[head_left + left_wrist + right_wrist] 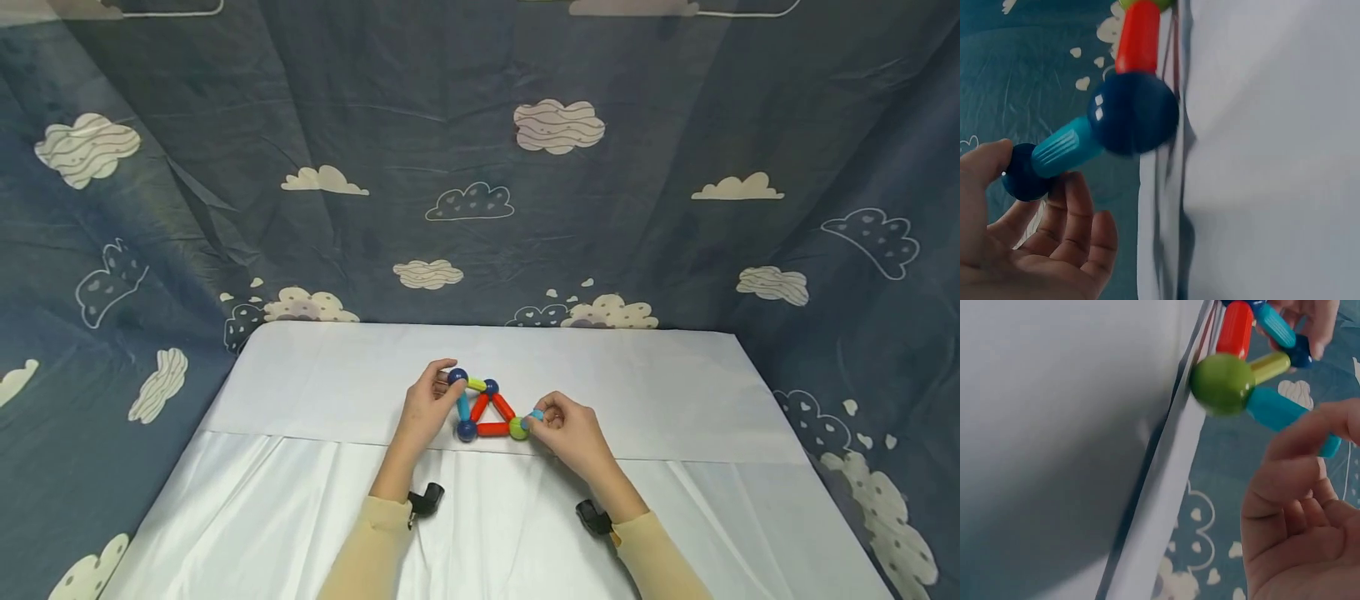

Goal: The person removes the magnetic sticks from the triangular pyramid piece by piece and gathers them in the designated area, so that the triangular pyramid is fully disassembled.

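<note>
A toy frame of colored rods joined by balls lies on the white tabletop in the head view, with three red rods (493, 430) forming a triangle. My left hand (427, 404) pinches a dark blue ball (1025, 185) at the frame's far left corner, thumb on one side and fingers on the other. From that ball run a light blue rod (1066, 149) and a yellow-green rod (477, 384). At the right corner sits a green ball (1222, 384). My right hand (567, 429) pinches another light blue rod (1277, 410), whose end meets the green ball.
White cloth (300, 517) covers the table, with a fold line crossing it in front of the frame. A dark blue curtain (480, 242) with cloud prints hangs behind and at both sides. Each wrist wears a small black camera (426, 500).
</note>
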`<state>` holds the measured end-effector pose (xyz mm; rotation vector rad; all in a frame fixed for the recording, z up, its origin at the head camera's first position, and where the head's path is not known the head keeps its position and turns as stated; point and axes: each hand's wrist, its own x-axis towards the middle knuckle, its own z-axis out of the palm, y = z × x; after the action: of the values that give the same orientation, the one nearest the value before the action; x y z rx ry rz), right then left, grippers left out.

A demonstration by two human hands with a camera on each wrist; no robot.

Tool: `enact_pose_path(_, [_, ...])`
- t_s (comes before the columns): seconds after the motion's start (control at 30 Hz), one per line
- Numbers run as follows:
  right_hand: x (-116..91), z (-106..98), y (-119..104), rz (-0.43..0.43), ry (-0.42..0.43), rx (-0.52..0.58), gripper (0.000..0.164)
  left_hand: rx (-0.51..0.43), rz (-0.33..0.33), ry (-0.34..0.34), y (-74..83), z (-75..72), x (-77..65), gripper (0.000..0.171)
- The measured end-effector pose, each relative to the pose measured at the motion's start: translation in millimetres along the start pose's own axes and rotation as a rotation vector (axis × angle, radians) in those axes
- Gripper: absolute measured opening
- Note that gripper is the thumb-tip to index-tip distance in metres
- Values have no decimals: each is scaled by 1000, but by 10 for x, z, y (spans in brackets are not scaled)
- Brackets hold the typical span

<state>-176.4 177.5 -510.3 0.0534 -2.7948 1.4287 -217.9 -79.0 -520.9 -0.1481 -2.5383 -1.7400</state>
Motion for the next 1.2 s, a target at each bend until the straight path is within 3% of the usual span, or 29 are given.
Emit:
enact_pose_path(0.37, [-137,-230,179,35,-138,-174,13,153,0,25,-105,-200,-2,36])
enact_pose_path(0.57, [-152,-257,225,5,-236,-268,11,238,-28,-9,-152,-221,10,36])
enact_pose_path(0.67, [-167,-256,227,-1,-265,-284,13,252,-61,-23,-181,-215,-3,35])
enact_pose_path(0.87, [-191,-264,214,21,-284,-294,16,291,-64,-46,-235,-208,-7,33])
enact_pose_path(1.2, [-181,-335,214,25,-311,-285,18,270,-73,-58,-233,-206,-16,33])
